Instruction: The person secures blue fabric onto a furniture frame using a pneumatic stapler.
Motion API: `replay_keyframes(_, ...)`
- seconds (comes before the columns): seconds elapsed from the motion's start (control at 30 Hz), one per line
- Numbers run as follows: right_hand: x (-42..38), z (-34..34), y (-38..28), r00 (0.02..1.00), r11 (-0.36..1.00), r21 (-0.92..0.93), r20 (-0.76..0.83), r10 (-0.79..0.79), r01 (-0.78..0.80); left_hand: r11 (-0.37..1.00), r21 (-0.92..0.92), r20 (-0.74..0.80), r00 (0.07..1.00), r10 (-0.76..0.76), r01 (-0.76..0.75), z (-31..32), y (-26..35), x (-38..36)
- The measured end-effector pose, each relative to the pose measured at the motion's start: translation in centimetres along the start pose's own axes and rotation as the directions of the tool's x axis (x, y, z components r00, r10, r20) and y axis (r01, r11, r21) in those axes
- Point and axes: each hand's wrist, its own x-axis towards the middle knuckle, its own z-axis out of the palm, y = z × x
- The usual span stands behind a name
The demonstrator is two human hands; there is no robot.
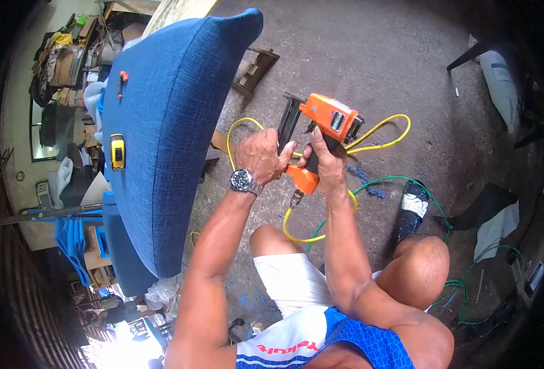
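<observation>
Staple gun (328, 113) is gripped by its handle (313, 163) in my right hand (328, 161); I clasp its magazine (289, 123) with my left hand (259, 155), near the blue cushion (182, 111).

Blue upholstery (161, 123) carries a yellow tape measure (117, 152) and small orange tool (122, 84); green hose (390, 178) lies on the floor (358, 55).

Right of the cushion (161, 123), the nailer's (324, 111) label (337, 121) is unreadably small, its grip (313, 163) partly hidden by the right hand (327, 161). Below the cushion, glare drowns clutter (155, 326); the bottom edge crops the shirt (287, 344).
</observation>
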Motion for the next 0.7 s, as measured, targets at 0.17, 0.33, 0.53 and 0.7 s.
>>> replay_keyframes(0.17,-0.2,0.7,0.8,0.995,0.997,-0.040,-0.074,-0.071,0.068,0.983,0.013,0.156,0.970,-0.185,0.185,0.9,0.1,-1.5)
replay_keyframes(0.33,1.3,-0.5,1.8,0.938,0.991,-0.111,-0.345,0.030,-0.073,0.889,-0.060,0.611,0.721,-0.328,0.454,6.0,-3.2,-7.5)
replay_keyframes(0.53,3.8,-6.4,6.1,0.798,0.948,-0.223,-0.600,0.048,-0.225,0.713,-0.216,0.473,0.710,-0.522,0.667,7.8,-5.8,-14.0)
replay_keyframes(0.7,3.2,-7.9,4.4,0.949,0.981,0.137,-0.268,0.167,-0.134,0.154,-0.623,0.674,0.627,-0.391,0.767,7.1,-5.9,-13.3)
